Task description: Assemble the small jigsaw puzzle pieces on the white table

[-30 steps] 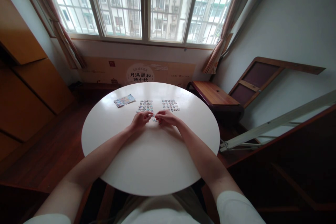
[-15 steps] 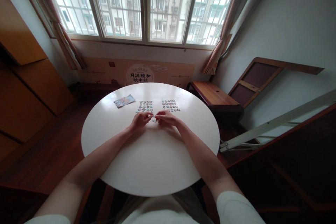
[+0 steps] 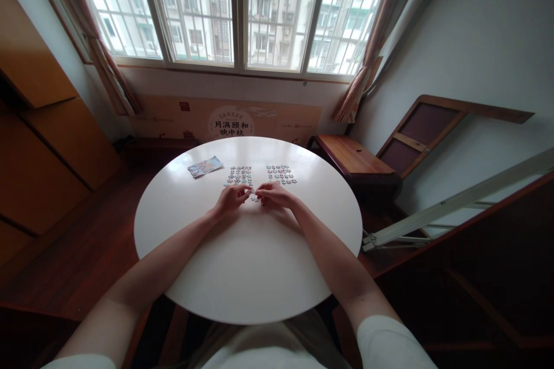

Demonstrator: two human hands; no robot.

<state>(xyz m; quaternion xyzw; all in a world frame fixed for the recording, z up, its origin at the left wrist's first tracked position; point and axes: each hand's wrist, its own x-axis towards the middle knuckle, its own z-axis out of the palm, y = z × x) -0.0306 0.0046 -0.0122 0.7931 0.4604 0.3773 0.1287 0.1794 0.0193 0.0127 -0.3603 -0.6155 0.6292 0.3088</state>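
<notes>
left hand (image 3: 231,198) and right hand (image 3: 274,195), each grip narrow, pinch small colourful cardboard jigsaw pieces (image 3: 255,196) on the round white desk (image 3: 251,277); likely light, thin, bendable, best held at edges.

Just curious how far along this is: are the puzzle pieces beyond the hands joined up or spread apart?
Spread apart: both patches of puzzle pieces lie in rows, with white table showing between pieces.
</notes>
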